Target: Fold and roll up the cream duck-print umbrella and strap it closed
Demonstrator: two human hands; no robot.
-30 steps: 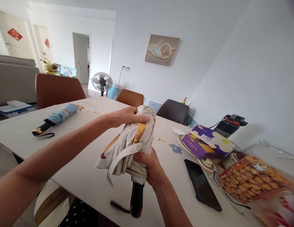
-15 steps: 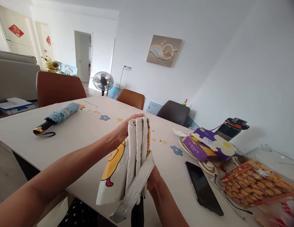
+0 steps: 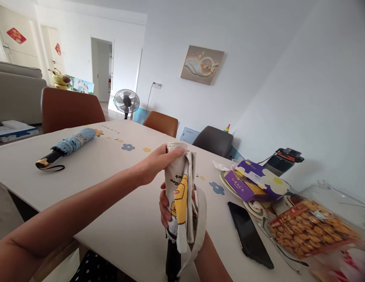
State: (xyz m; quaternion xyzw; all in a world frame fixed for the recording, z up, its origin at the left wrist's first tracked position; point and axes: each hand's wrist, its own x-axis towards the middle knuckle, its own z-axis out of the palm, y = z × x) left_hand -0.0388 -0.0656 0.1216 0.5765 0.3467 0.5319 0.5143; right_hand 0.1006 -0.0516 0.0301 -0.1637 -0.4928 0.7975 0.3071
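I hold a cream folding umbrella (image 3: 181,196) with a yellow cartoon print upright over the near edge of the white table (image 3: 123,188). My left hand (image 3: 157,162) pinches the top of its folded cloth. My right hand (image 3: 164,207) is wrapped round the lower cloth just above the black handle (image 3: 171,262), mostly hidden behind the fabric. The closing strap (image 3: 200,227) hangs loose on the right side.
A folded blue umbrella (image 3: 64,148) lies at the table's far left. To the right are a black phone (image 3: 249,234), a purple box (image 3: 253,181) on a plate, and a clear bag of biscuits (image 3: 311,229). Brown chairs (image 3: 69,109) stand behind the table.
The umbrella's cloth has been gathered from a loose bunch into a narrow upright bundle. My left hand stayed at the top and my right hand shifted round the lower part.
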